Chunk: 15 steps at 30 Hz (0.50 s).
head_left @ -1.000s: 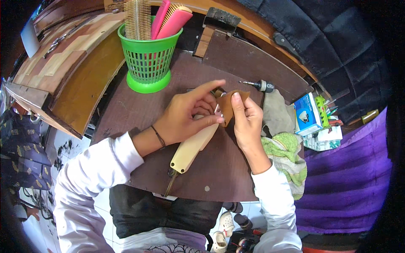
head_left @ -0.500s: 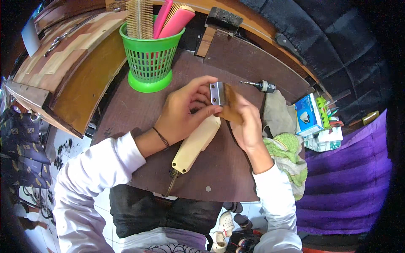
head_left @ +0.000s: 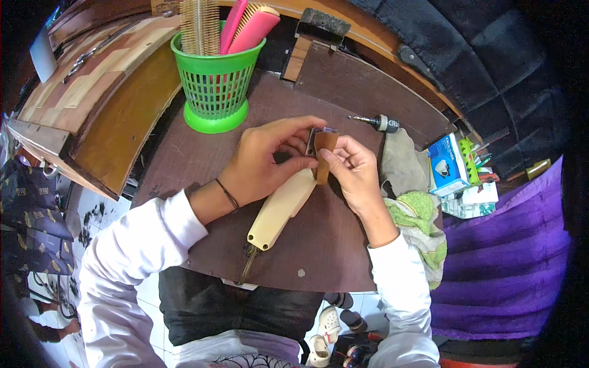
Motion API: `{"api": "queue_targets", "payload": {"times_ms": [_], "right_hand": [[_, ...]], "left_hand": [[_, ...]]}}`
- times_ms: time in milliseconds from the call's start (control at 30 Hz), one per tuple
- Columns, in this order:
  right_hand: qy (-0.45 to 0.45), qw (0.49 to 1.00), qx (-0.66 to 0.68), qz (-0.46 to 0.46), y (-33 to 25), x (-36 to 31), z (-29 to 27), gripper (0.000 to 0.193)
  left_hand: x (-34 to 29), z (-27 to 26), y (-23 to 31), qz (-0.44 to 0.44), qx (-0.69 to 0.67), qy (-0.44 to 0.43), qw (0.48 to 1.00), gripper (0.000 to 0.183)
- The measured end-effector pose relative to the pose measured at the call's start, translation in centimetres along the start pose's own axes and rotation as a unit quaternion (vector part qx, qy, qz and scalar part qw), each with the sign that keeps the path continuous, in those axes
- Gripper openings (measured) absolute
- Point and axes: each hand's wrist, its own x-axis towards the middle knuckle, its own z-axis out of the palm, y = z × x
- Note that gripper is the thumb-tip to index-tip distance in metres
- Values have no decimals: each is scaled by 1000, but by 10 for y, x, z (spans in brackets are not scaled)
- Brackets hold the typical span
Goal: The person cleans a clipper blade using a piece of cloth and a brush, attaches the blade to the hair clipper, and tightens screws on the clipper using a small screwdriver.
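Between finger and thumb of my left hand [head_left: 254, 156] is a metal clipper blade [head_left: 311, 142] with screw holes, now turned partly edge-on. My right hand [head_left: 358, 175] pinches a folded brown strip of sandpaper [head_left: 323, 145] against the blade's right side, hiding most of its teeth. Under the hands, a cream hair clipper body [head_left: 280, 213] lies slantwise on the dark brown table [head_left: 334, 245]. Its cord runs off toward the table's near edge. The clipper's upper end is partly covered by my left fingers and the strip.
A green basket [head_left: 216, 113] of brushes and combs stands at the back left beside a wooden drawer unit [head_left: 141, 104]. On the right are a small screwdriver [head_left: 383, 123], a grey cloth [head_left: 402, 162], a green-white towel [head_left: 423, 236] and a blue-white box [head_left: 446, 164].
The blade has turned from face-up to nearly edge-on. My right hand has shifted slightly, and the sandpaper, blurred and tilted before, now stands upright along the blade.
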Motion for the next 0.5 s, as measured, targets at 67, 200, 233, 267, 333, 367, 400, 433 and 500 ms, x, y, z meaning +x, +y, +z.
{"api": "queue_targets", "payload": {"times_ms": [67, 200, 233, 267, 333, 367, 400, 433, 500], "right_hand": [[12, 998, -46, -29, 6, 0, -2, 7], [37, 992, -102, -60, 8, 0, -2, 19], [47, 989, -119, -69, 9, 0, -2, 23], [47, 989, -119, -68, 9, -1, -2, 23], [70, 990, -106, -62, 9, -1, -1, 28], [81, 990, -101, -58, 9, -2, 0, 31], [81, 990, -101, -58, 8, -2, 0, 31], [83, 990, -100, -58, 8, -2, 0, 31], [85, 990, -99, -57, 5, -2, 1, 31]], "left_hand": [[1, 1, 4, 31, 29, -11, 999, 57], [-2, -3, 3, 10, 49, -42, 998, 63], [-2, -3, 3, 10, 49, -42, 998, 63], [-3, -2, 4, 5, 49, -43, 998, 63], [-3, -1, 6, -5, 49, -44, 998, 65], [-3, -1, 6, -5, 49, -44, 998, 65], [-2, -1, 8, -5, 45, -47, 998, 65], [-2, -2, 9, -6, 40, -51, 998, 65], [-2, -2, 9, -7, 36, -54, 998, 65]]}}
